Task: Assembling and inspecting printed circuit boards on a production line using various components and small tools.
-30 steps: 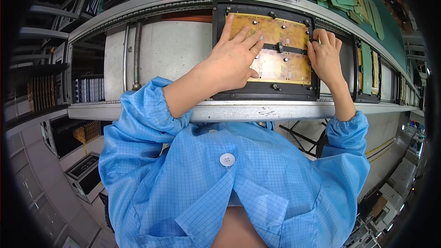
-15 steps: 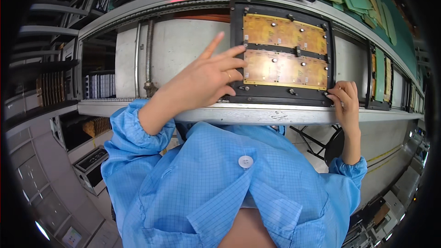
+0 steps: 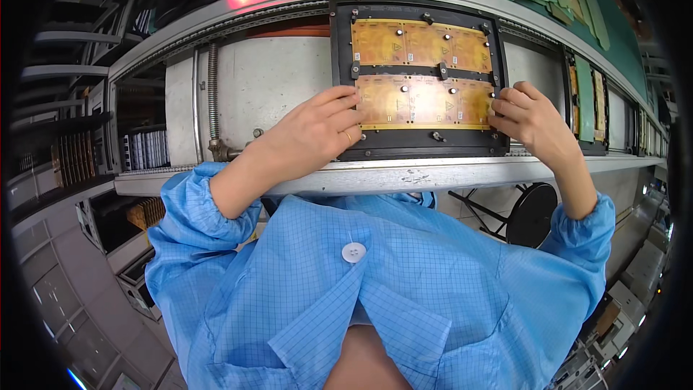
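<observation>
The lower amber panel point(image 3: 426, 107) lies in the black frame point(image 3: 397, 144); the left hand point(image 3: 317, 128), fingers loosely bent, is at the panel's left edge, the right hand point(image 3: 530, 117), fingers curled, at its right; whether either grips, I cannot tell

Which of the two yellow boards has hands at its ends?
The lower flat, yellow rectangular board in the black frame: the left hand is at its left end, the right hand at its right. The upper board has neither.
</observation>
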